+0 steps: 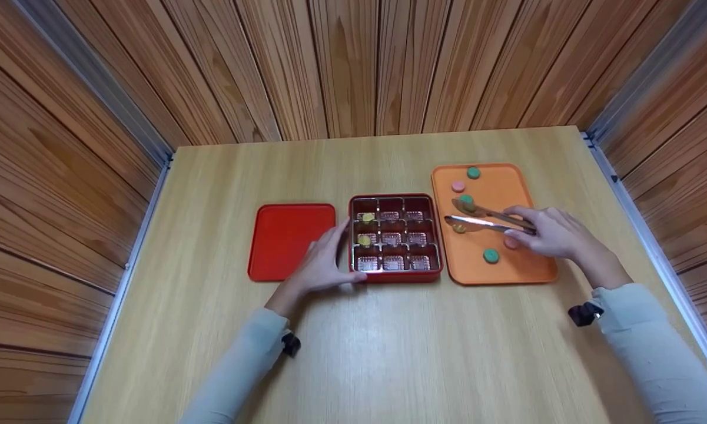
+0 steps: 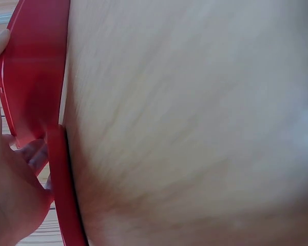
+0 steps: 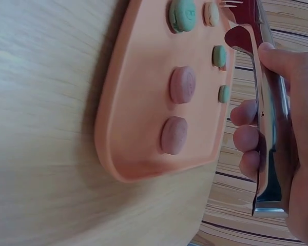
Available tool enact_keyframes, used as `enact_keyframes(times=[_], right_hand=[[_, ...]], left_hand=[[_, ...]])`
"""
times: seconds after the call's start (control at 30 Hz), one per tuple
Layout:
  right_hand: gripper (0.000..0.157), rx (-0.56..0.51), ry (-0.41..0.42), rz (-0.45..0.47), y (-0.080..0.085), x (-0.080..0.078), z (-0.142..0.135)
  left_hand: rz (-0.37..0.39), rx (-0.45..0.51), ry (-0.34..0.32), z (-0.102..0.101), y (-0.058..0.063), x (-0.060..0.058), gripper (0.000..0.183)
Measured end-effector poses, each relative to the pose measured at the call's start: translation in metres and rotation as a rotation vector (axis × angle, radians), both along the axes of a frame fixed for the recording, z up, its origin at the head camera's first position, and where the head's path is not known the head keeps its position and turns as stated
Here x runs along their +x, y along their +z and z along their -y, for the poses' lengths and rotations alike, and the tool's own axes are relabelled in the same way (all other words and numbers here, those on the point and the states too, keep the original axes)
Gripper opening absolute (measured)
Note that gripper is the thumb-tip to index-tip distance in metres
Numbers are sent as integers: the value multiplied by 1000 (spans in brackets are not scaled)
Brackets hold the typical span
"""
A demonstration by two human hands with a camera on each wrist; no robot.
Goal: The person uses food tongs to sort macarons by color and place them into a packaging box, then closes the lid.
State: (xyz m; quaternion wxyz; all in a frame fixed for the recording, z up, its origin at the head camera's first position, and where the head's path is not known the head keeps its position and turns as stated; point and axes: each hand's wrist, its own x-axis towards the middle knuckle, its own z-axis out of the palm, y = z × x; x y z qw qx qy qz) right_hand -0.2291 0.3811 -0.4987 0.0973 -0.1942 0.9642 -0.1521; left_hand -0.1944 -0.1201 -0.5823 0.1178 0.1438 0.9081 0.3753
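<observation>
My left hand (image 1: 325, 263) touches the front left corner of a dark red compartment box (image 1: 395, 277), fingers along its left wall and thumb at the front. Two yellow macarons (image 1: 364, 240) sit in the box's left column, in the back and middle compartments. Over an orange tray (image 1: 527, 272), my right hand (image 1: 556, 232) grips metal tongs (image 3: 269, 128). The tongs' arms are spread apart, with nothing pinched between the tips. Beneath the tips lies a yellow macaron (image 1: 459, 228); a green macaron (image 1: 466, 201) is close to the farther tip.
A flat red lid-like tray (image 1: 282, 235) lies left of the box, partly behind my left hand. More green macarons (image 1: 491, 255) and pink macarons (image 3: 183, 84) are spread over the orange tray. Wooden panels (image 1: 353, 70) stand behind the table and along both sides.
</observation>
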Motion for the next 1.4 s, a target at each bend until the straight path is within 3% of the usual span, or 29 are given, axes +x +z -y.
enact_keyframes(times=[0.33,0.87,1.17,1.4], right_hand=[[44,23,19,40,-8,-4,1],[20,-18,37,53,-7,-3,-1],[21,-29,15,88,-6,-2,-2],[28,-42,-28,108,4,-4,-2]], left_hand=[[-1,0,0,0,0,0,136],[-2,12,-3,0,1,1,134],[10,0,-2,-1,1,1,136],[8,2,-1,0,2,1,135]])
